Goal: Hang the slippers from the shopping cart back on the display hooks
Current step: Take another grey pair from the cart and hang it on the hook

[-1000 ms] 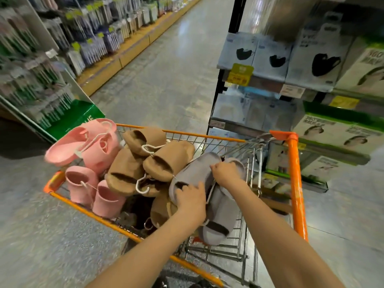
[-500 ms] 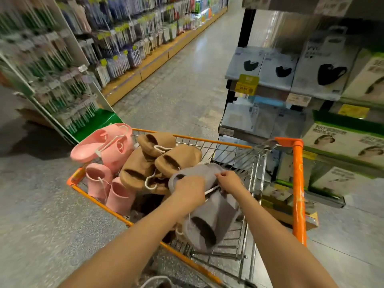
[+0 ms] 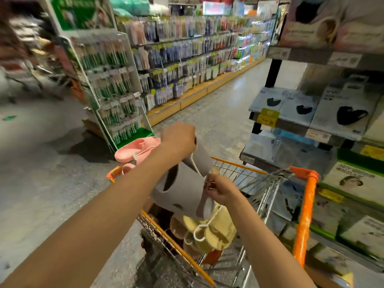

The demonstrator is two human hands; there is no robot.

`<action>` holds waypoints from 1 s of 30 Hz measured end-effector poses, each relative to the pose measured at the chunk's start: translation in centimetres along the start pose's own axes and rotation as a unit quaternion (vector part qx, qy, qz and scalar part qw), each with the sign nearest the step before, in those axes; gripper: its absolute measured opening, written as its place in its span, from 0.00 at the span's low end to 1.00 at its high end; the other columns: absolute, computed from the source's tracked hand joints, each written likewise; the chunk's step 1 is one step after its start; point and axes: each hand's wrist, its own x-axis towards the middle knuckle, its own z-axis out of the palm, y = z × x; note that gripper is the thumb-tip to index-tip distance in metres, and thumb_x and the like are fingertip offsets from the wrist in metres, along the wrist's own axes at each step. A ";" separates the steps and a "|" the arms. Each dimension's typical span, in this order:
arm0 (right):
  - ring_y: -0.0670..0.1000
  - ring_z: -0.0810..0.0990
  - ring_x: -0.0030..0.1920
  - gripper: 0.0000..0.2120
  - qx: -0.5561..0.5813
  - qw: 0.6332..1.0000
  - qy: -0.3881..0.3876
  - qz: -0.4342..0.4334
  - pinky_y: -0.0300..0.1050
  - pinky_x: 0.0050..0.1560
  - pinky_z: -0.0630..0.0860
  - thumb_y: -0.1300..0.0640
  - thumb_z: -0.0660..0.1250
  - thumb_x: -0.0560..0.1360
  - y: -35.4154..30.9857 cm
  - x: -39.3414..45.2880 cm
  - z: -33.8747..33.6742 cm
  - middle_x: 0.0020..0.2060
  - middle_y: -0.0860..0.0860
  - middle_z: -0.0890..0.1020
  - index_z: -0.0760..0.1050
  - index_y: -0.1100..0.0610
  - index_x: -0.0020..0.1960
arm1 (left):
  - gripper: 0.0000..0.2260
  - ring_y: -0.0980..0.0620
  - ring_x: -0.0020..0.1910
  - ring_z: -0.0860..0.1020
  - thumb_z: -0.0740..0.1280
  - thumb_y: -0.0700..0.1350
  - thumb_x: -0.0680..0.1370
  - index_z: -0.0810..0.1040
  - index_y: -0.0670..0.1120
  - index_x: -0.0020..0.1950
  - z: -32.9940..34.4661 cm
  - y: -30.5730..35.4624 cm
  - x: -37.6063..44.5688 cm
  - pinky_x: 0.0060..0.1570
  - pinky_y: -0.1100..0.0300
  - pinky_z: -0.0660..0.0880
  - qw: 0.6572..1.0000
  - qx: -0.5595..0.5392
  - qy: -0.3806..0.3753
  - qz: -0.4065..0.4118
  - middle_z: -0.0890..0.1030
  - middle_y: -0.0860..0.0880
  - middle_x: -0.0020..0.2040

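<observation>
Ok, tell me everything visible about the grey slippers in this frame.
The grey slippers are a plain, smooth, foam-looking pair, held together and lifted above the shopping cart. The left hand grips their upper end; the right hand pinches the lower edge. Dark foot openings face the camera. Motion blur hides any hanger.

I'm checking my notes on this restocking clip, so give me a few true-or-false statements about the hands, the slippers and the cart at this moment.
1. Both hands hold the grey foam slippers above the orange-framed wire shopping cart. True: the left hand grips the top and the right hand pinches the lower edge.
2. The pink slippers are in the right hand. False: they lie at the cart's far end.
3. Beige slippers lie in the cart. True.
4. The grey slippers hang on a display hook. False: they are not yet hung.
</observation>
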 end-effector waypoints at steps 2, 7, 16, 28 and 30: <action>0.45 0.70 0.19 0.13 0.023 0.997 -0.068 0.010 0.35 0.18 0.72 0.70 0.54 0.77 0.2 -1.6 1.9 0.26 0.54 0.65 0.68 0.62 0.35 | 0.12 0.43 0.55 0.77 0.63 0.38 0.74 0.78 0.45 0.57 -1.9 -1.7 -1.0 0.47 0.52 0.73 0.999 -0.008 0.038 -0.024 0.78 0.43 0.55; 0.49 0.78 0.28 0.15 0.026 0.977 -0.204 0.064 0.41 0.31 0.81 0.73 0.56 0.77 1.8 -4.5 7.9 0.27 0.56 0.73 0.71 0.62 0.34 | 0.11 0.41 0.53 0.77 0.60 0.37 0.75 0.79 0.43 0.53 -5.5 -6.5 -4.4 0.47 0.50 0.75 0.993 -0.019 0.072 -0.092 0.79 0.42 0.53; 0.48 0.78 0.31 0.14 -0.015 0.930 -0.364 0.041 0.37 0.33 0.80 0.78 0.55 0.74 11.2 -10.1 21.1 0.31 0.56 0.70 0.67 0.60 0.41 | 0.12 0.39 0.55 0.77 0.61 0.39 0.75 0.80 0.47 0.53 -8.9 -17.5 -16.8 0.51 0.53 0.74 0.940 -0.071 0.188 -0.275 0.80 0.42 0.55; 0.52 0.81 0.40 0.19 -0.054 0.794 -0.584 0.159 0.44 0.45 0.83 0.78 0.55 0.75 22.8 -22.3 32.3 0.45 0.55 0.75 0.71 0.57 0.55 | 0.11 0.41 0.52 0.78 0.59 0.36 0.74 0.80 0.44 0.47 -12.0 -27.3 -34.1 0.47 0.54 0.72 0.849 -0.023 0.293 -0.439 0.82 0.41 0.50; 0.53 0.79 0.43 0.19 -0.064 0.766 -0.611 0.188 0.45 0.48 0.80 0.77 0.55 0.75 23.9 -23.6 34.0 0.46 0.55 0.74 0.72 0.57 0.54 | 0.11 0.41 0.53 0.78 0.59 0.37 0.74 0.80 0.45 0.47 -12.8 -28.3 -36.3 0.48 0.55 0.72 0.822 -0.008 0.307 -0.481 0.82 0.42 0.51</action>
